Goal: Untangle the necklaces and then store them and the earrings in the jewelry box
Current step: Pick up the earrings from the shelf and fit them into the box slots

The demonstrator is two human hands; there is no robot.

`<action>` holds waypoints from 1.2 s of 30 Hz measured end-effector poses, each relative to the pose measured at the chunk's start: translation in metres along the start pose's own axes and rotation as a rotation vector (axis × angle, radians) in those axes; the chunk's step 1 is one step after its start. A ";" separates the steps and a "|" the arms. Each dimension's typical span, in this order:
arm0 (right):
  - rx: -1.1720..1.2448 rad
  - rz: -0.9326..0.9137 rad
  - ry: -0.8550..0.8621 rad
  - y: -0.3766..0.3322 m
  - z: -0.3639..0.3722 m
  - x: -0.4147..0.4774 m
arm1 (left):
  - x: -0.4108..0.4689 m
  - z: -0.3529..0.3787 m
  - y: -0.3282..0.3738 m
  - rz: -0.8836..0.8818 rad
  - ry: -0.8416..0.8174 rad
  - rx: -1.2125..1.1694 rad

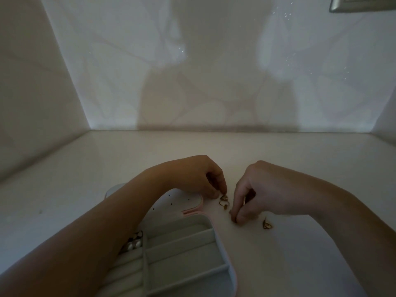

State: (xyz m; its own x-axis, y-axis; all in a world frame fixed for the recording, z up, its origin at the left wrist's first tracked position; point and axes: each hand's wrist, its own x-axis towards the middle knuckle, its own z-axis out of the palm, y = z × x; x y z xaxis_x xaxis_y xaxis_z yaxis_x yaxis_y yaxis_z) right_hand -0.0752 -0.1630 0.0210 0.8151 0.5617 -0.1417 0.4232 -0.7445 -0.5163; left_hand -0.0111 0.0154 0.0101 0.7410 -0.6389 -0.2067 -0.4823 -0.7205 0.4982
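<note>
Head view: left hand (pixel 200 177) pinches a gold earring (pixel 224 197); right hand (pixel 264 189) grip clamps a second earring (pixel 234 220).

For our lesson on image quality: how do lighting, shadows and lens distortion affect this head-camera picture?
Head view: dim, with a person's shadow on the back wall; head view: the wide lens stretches the forearms and jewelry box near the bottom edge; head view: the gold earrings by the left hand and right hand are tiny, dark, details unreadable.

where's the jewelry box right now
In the head view the open jewelry box sits on the table bottom centre-left, partly under the left forearm, left of the gold earrings.
</note>
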 end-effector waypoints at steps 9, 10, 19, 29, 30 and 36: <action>0.115 0.103 0.000 0.020 -0.010 0.004 | -0.002 -0.001 0.001 -0.002 -0.019 -0.032; 0.153 0.087 0.019 0.021 -0.012 0.003 | -0.003 -0.002 0.001 -0.003 -0.021 -0.037; 0.800 0.018 0.011 0.029 -0.022 0.001 | -0.015 -0.012 0.012 0.106 0.107 -0.408; 0.969 -0.030 0.075 0.018 -0.020 0.007 | -0.018 -0.017 0.021 0.171 0.145 -0.715; 0.982 -0.044 0.112 0.016 -0.019 0.008 | -0.020 -0.019 0.021 0.166 0.149 -0.725; 1.022 -0.166 0.360 0.005 -0.006 0.019 | -0.035 -0.027 0.023 0.113 0.219 -0.805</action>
State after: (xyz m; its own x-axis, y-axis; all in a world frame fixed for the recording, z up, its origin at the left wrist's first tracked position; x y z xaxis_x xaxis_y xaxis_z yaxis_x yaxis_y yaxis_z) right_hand -0.0557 -0.1580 0.0207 0.9165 0.3651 0.1637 0.1463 0.0750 -0.9864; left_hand -0.0353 0.0282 0.0515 0.8222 -0.5691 0.0077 -0.1405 -0.1898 0.9717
